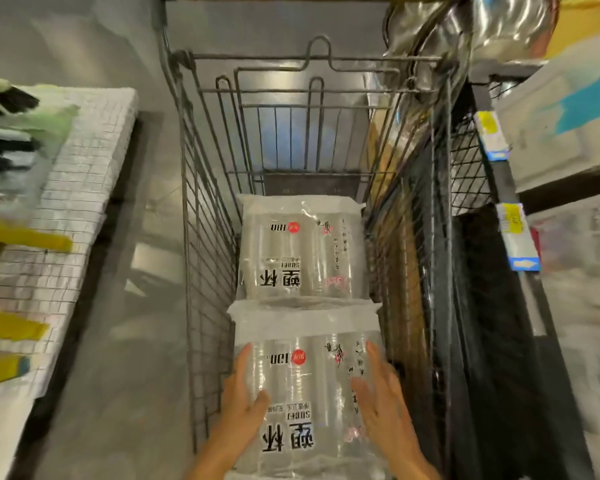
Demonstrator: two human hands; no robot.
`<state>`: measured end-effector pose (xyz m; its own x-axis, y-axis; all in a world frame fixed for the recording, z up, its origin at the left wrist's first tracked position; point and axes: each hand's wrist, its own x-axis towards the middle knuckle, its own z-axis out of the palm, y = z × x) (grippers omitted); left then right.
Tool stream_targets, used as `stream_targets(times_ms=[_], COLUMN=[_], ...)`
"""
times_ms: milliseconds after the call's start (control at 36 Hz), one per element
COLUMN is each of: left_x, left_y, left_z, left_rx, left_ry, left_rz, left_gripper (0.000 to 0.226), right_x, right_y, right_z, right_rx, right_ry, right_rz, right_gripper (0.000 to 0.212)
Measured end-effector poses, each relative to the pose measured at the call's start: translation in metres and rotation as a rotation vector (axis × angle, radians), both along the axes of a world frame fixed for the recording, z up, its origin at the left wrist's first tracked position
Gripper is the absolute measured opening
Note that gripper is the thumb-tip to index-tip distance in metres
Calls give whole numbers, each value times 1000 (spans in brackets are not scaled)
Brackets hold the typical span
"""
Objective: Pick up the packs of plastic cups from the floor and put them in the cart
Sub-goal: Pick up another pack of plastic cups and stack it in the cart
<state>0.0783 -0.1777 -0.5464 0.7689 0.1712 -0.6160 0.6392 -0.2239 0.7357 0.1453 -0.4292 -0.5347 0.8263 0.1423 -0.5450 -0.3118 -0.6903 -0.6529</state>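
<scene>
Right now my left hand [243,393] and right hand [383,396] flank the near pack of cups [302,375], fingers straight, one palm at each side. It lies flat in the cart [208,237], lengthwise away from me, lettering upside down. A second pack [302,251] lies beyond, end to end.

Flat, cool light glared off the clear wrap of the 2 packs [303,251], while the shelves [565,140] at both edges smeared into motion blur.
</scene>
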Motion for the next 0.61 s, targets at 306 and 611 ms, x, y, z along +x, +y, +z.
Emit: stream_targets(times_ms=[306, 611], left_x=[1, 71], left_y=[3, 21], left_z=[10, 166], left_rx=[75, 384], left_ry=[32, 26], left_rz=[-49, -374], left_gripper=[84, 41], right_x=[4, 76], right_y=[-3, 1], right_z=[22, 143], right_rx=[-110, -364], right_ry=[-33, -204], right_rz=[136, 292], right_gripper=[60, 48])
